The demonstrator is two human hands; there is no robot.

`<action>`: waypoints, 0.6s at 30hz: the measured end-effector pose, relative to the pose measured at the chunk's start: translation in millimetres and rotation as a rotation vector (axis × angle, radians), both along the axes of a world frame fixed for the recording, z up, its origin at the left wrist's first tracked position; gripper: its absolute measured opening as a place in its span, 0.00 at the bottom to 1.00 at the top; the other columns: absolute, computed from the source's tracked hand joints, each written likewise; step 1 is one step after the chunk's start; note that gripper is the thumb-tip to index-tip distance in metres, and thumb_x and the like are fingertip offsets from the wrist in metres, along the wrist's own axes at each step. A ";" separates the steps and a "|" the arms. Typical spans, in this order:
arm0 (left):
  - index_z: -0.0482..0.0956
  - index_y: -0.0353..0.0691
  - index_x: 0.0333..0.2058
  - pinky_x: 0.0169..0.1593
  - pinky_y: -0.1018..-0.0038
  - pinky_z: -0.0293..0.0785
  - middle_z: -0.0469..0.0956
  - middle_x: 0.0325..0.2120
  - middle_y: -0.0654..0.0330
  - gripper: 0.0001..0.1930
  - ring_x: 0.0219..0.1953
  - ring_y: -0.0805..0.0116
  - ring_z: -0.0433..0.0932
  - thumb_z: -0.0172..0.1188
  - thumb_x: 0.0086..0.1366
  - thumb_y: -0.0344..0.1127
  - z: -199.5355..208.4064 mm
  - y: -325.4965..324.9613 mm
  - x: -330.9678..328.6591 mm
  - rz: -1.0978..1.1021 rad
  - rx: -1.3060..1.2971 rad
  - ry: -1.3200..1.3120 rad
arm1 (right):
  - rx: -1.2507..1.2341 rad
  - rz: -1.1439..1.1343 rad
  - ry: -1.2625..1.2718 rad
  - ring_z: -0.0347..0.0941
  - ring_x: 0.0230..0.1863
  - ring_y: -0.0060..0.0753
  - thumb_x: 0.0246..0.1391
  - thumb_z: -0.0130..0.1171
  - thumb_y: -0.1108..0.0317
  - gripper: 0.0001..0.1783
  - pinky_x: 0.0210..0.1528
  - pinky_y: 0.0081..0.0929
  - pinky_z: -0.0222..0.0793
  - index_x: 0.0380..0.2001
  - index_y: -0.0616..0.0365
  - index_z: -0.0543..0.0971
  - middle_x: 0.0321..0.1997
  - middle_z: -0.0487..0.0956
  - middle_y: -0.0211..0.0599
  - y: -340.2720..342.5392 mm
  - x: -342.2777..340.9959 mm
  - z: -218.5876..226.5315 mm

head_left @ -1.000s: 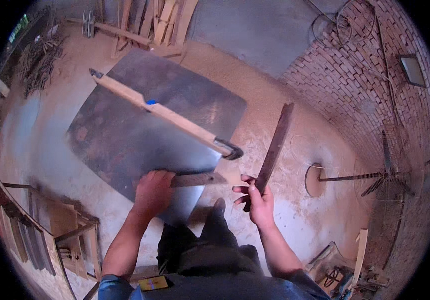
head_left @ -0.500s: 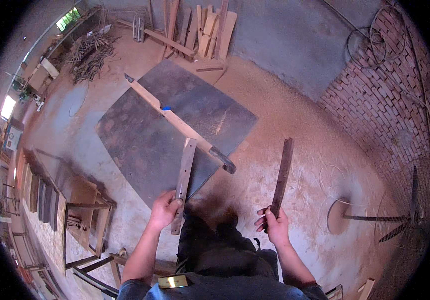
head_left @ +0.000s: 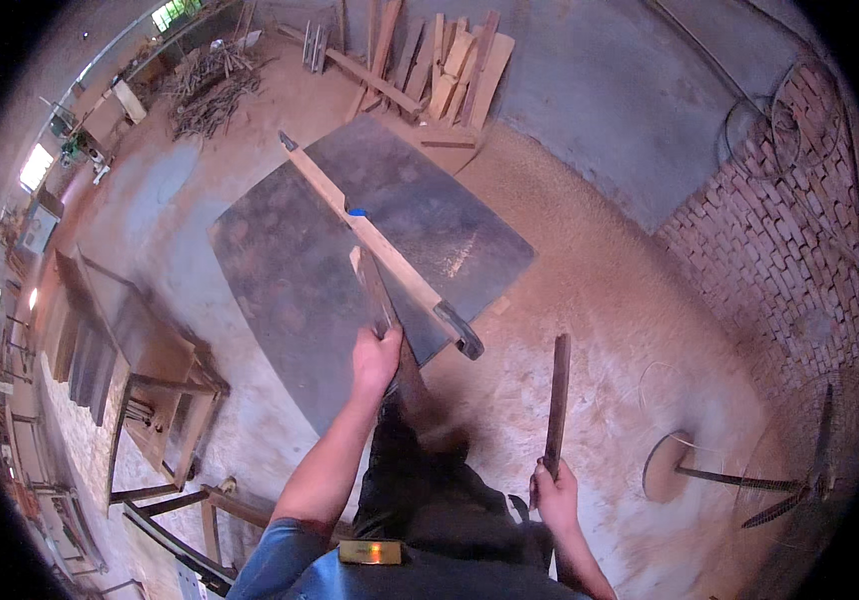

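My left hand (head_left: 380, 357) is closed around a wooden strip (head_left: 377, 288), whose far end lies over the near part of a dark flat table top (head_left: 280, 330). My right hand (head_left: 555, 490) grips a dark brown wooden strip (head_left: 558, 400), held upward and clear of the table at its right. Across the table top runs a long pale wooden bar (head_left: 397, 262) with dark ends. A small blue piece (head_left: 357, 212) sits beside a notch near its middle. The strip in my left hand comes close to the bar; whether they touch I cannot tell.
Boards (head_left: 462, 75) lean on the far wall, with a heap of sticks (head_left: 212, 90) to their left. At left stands a wooden bench (head_left: 165, 360) with dark planks (head_left: 85, 350) on it. A pedestal fan (head_left: 810, 485) with a round base is at right, near a brick wall (head_left: 760, 220).
My left hand has moved forward and right, tilting its strip the other way over the table edge. My right hand and its strip are lower in view. The whole view has shifted slightly.
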State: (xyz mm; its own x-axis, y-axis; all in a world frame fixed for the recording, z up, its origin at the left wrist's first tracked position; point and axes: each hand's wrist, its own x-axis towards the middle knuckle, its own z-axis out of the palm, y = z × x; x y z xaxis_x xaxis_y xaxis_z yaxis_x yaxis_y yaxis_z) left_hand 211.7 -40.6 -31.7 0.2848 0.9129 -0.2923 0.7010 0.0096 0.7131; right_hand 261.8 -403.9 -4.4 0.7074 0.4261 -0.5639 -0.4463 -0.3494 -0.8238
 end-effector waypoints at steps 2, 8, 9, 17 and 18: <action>0.66 0.30 0.57 0.52 0.56 0.72 0.77 0.43 0.34 0.34 0.49 0.35 0.75 0.57 0.60 0.52 -10.3 7.1 18.5 0.032 0.022 -0.044 | -0.038 -0.011 0.005 0.64 0.16 0.18 0.64 0.51 0.68 0.07 0.16 0.20 0.61 0.40 0.60 0.71 0.21 0.71 0.27 -3.8 -7.3 0.5; 0.56 0.29 0.63 0.51 0.53 0.71 0.77 0.42 0.32 0.40 0.47 0.35 0.75 0.53 0.64 0.56 -23.9 3.7 45.6 -0.069 0.135 0.004 | -0.219 0.240 -0.170 0.67 0.24 0.17 0.62 0.53 0.66 0.15 0.28 0.22 0.67 0.49 0.62 0.73 0.24 0.74 0.27 -11.0 -14.7 15.8; 0.56 0.29 0.62 0.51 0.53 0.71 0.77 0.41 0.32 0.39 0.46 0.35 0.76 0.53 0.65 0.55 -26.0 5.2 49.4 -0.120 0.117 0.057 | -0.277 0.307 -0.105 0.75 0.29 0.28 0.62 0.53 0.64 0.21 0.35 0.28 0.72 0.55 0.63 0.71 0.29 0.79 0.38 -9.2 -11.7 25.7; 0.58 0.22 0.59 0.50 0.51 0.71 0.76 0.39 0.31 0.31 0.45 0.36 0.76 0.48 0.67 0.44 -38.5 51.1 40.8 -0.409 0.126 0.223 | -0.300 0.524 -0.235 0.74 0.55 0.54 0.65 0.48 0.61 0.25 0.57 0.35 0.68 0.61 0.59 0.67 0.52 0.77 0.58 -0.2 -6.2 29.9; 0.58 0.22 0.59 0.51 0.52 0.70 0.76 0.40 0.31 0.31 0.45 0.36 0.76 0.48 0.67 0.44 -40.1 47.7 42.0 -0.362 0.112 0.177 | -0.304 0.524 -0.223 0.73 0.56 0.54 0.65 0.48 0.60 0.25 0.58 0.34 0.67 0.61 0.59 0.67 0.52 0.76 0.58 3.7 -3.9 32.7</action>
